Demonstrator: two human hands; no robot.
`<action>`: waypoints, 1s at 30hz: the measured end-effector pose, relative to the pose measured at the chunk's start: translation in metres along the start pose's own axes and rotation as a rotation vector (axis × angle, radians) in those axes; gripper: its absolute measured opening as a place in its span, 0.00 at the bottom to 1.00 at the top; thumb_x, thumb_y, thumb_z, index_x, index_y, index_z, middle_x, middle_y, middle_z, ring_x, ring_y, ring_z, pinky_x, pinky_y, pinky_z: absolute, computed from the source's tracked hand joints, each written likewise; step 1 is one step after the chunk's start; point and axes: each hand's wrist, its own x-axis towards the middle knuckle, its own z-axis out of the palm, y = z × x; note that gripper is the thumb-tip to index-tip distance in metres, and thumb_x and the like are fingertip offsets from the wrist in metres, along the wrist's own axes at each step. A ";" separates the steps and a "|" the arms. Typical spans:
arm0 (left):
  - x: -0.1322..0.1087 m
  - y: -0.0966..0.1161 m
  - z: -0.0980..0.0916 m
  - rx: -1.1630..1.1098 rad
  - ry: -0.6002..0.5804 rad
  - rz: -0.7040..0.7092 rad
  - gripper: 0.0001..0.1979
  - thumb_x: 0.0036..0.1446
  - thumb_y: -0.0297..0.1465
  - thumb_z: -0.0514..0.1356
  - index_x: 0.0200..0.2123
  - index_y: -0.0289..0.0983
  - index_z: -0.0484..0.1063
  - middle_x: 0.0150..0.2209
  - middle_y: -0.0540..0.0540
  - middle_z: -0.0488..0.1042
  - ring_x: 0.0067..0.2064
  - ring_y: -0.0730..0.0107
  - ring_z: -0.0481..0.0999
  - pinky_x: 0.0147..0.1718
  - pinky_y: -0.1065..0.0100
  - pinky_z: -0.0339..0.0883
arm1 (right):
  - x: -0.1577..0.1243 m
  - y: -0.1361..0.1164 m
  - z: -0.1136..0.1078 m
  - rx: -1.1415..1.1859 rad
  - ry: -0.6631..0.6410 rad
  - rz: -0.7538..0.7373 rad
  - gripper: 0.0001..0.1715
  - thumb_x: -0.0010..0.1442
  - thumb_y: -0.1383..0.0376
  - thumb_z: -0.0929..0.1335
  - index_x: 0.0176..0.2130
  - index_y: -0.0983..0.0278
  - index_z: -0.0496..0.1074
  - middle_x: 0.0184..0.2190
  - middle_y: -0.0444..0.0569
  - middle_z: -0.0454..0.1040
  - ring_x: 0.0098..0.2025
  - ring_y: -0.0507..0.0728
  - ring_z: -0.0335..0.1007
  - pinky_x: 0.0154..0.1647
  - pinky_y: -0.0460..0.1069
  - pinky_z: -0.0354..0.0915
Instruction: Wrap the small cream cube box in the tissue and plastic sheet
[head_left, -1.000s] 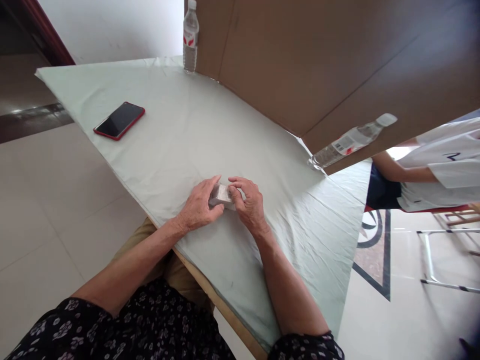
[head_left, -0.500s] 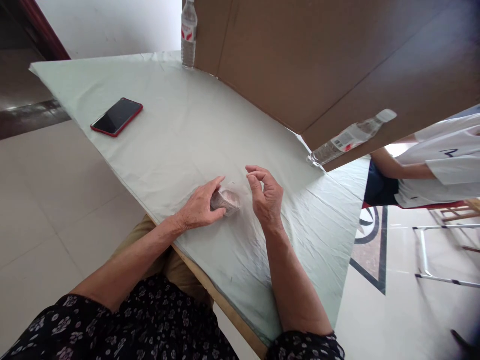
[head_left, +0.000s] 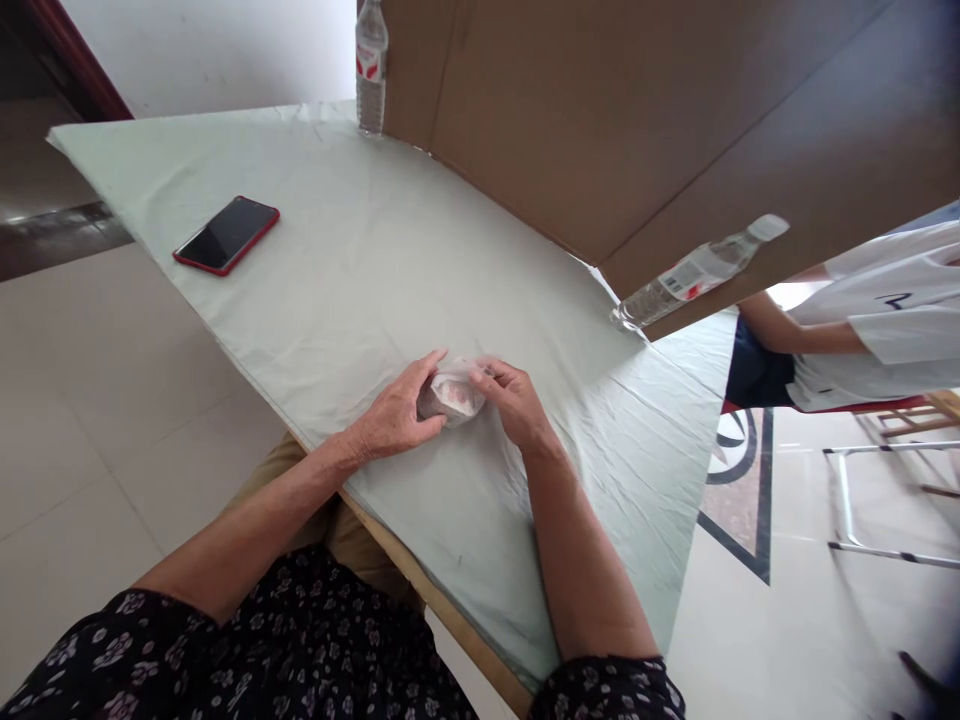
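Tiled floor (head_left: 82,400): pale, on both sides of the table; at right, a dark-bordered inlay is partly covered by the cloth.
Table under pale green cloth (head_left: 360,270): wrinkled, most creased at right; a bare edge shows by the lap.
Cardboard panel (head_left: 600,120): stands along the far side, its top cut off.
Seated person (head_left: 900,350): at right, in a white shirt, cropped by the frame and partly behind the cardboard; the face is out of view.
Two bottles: one (head_left: 371,75) at the cardboard's left end, cap cut off; the other (head_left: 697,275) slants by the right part, whether truly leaning cannot be told. Label print unreadable.
Left hand (head_left: 401,410): curled around the packet's left side, thumb on the near side, hiding that end.
Right hand (head_left: 521,405): thumb and fingertips pinching filmy wrap at the packet's right; exact contact blurred.
Phone (head_left: 227,235): red-edged, dark screen, near the left edge.
Small packet (head_left: 454,398): between the hands, low over the cloth; pinkish markings illegible.
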 end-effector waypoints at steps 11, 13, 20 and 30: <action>0.000 0.000 0.002 -0.042 -0.045 0.102 0.39 0.53 0.27 0.63 0.67 0.39 0.54 0.62 0.34 0.65 0.56 0.57 0.72 0.54 0.57 0.71 | 0.004 -0.002 0.001 -0.028 0.376 -0.106 0.20 0.59 0.48 0.70 0.29 0.61 0.74 0.25 0.42 0.67 0.29 0.52 0.60 0.33 0.48 0.62; 0.000 0.000 0.002 -0.047 -0.086 0.095 0.36 0.52 0.26 0.63 0.64 0.39 0.58 0.63 0.34 0.64 0.57 0.56 0.72 0.53 0.57 0.71 | 0.006 0.001 -0.003 0.016 0.421 -0.096 0.21 0.57 0.46 0.70 0.29 0.60 0.72 0.24 0.42 0.66 0.28 0.52 0.59 0.31 0.48 0.61; 0.002 0.004 -0.001 -0.026 -0.180 0.021 0.24 0.49 0.26 0.62 0.52 0.39 0.69 0.51 0.41 0.74 0.50 0.58 0.76 0.48 0.60 0.72 | 0.005 0.009 -0.017 0.077 0.148 0.048 0.30 0.50 0.43 0.74 0.41 0.61 0.73 0.32 0.47 0.76 0.34 0.56 0.70 0.33 0.50 0.66; 0.005 0.003 -0.002 0.042 -0.028 0.003 0.32 0.52 0.30 0.64 0.61 0.35 0.65 0.57 0.34 0.69 0.60 0.51 0.69 0.60 0.51 0.65 | 0.008 0.010 -0.007 -0.004 0.441 -0.104 0.19 0.53 0.56 0.73 0.43 0.60 0.72 0.33 0.44 0.77 0.35 0.53 0.72 0.38 0.50 0.69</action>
